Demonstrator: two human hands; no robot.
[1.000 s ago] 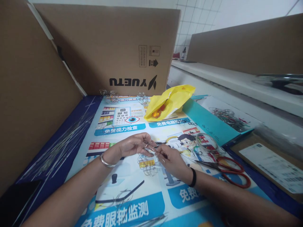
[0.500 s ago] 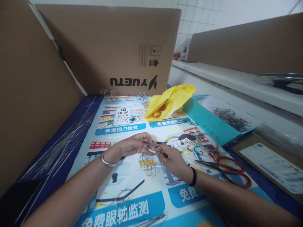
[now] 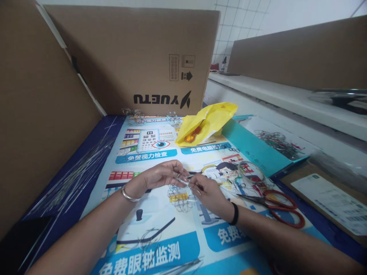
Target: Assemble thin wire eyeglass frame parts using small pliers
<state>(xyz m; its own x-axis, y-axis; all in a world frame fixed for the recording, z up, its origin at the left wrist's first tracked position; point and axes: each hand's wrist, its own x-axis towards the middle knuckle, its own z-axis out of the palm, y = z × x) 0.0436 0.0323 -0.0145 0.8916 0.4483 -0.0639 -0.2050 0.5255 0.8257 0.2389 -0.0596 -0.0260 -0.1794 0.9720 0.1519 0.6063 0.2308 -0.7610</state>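
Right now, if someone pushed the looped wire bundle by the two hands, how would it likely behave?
The wire bundle would probably feel springy rather than limp, since its thin strands keep rounded loops. It looks light for its size, being mostly open gaps with the printed sheet showing through. Its overlapping loops might snag one another.

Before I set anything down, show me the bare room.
Bare poster lies between the yellow bag and left hand. Crowded: right of the right hand, with scissors and a wire coil; below both hands, with wire loops.
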